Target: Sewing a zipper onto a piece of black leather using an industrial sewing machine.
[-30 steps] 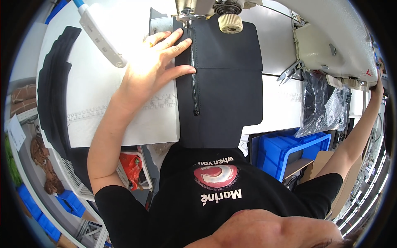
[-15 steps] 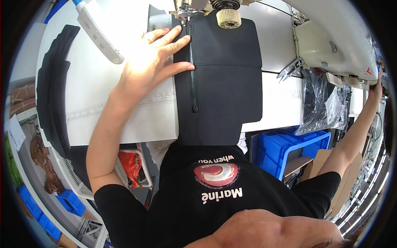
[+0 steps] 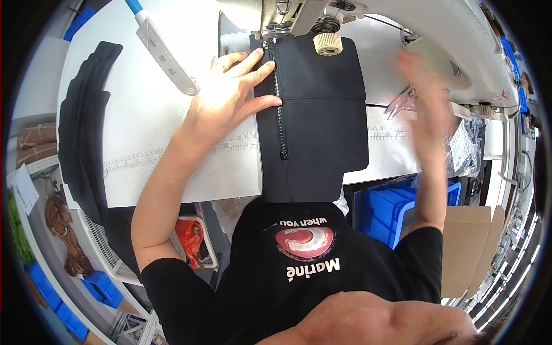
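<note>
My left hand (image 3: pixel 227 98) lies with fingers spread on the black fabric panel (image 3: pixel 316 132), fingertips beside and on its long zipper (image 3: pixel 280 115). The panel's top end is under the sewing machine's presser foot (image 3: pixel 266 45) and its lower end reaches the table's front edge at my body. My right hand (image 3: pixel 424 98) is smeared by motion over the machine bed, in front of metal scissors (image 3: pixel 394 109); its fingers cannot be made out.
The white table (image 3: pixel 144 184) carries stacked black strips (image 3: pixel 80 126) at left and a clear plastic bag (image 3: pixel 466 149) at right. A lamp arm (image 3: pixel 167 57) hangs over it. Below are blue bins (image 3: pixel 376 213), a basket with red items (image 3: pixel 192 241) and cardboard (image 3: pixel 466 247).
My right hand has left the far right end of the machine and swung inward to the scissors area. The view has shifted slightly; my left hand remains spread on the panel.
</note>
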Available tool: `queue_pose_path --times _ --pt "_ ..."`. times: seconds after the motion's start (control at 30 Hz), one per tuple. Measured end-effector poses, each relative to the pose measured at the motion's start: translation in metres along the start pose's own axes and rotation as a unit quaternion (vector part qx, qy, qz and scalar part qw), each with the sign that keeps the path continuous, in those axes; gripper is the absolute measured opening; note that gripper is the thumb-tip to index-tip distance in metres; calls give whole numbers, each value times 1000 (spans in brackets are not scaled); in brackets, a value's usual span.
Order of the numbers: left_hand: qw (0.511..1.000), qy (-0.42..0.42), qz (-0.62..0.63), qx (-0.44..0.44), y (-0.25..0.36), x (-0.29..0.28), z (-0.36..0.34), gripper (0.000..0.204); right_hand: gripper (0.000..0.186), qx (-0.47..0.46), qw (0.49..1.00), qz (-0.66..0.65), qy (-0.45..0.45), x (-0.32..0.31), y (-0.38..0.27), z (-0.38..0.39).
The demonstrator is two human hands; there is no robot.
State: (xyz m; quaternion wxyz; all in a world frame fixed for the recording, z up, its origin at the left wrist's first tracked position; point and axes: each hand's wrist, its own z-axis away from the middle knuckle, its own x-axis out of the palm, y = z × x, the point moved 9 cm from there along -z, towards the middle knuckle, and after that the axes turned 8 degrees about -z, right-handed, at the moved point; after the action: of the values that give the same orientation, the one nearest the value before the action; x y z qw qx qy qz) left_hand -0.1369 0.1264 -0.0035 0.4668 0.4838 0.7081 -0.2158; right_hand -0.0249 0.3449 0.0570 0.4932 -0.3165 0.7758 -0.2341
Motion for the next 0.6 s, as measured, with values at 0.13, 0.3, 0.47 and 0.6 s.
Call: queue_pose_path --times 0.13,0.3,0.47,0.6 --pt "1000 6 10 -14 -5 0 2 58 78 -121 954 221 -160 139 -13 -42" --pt "999 45 20 2 -4 -2 7 59 85 -116 960 181 -178 154 6 -38" --pt "999 -10 -23 -31 -9 3 1 57 76 -117 964 180 -154 150 7 -42" --pt "999 32 -19 -18 -9 1 3 56 55 -266 954 136 -24 126 -23 -33"
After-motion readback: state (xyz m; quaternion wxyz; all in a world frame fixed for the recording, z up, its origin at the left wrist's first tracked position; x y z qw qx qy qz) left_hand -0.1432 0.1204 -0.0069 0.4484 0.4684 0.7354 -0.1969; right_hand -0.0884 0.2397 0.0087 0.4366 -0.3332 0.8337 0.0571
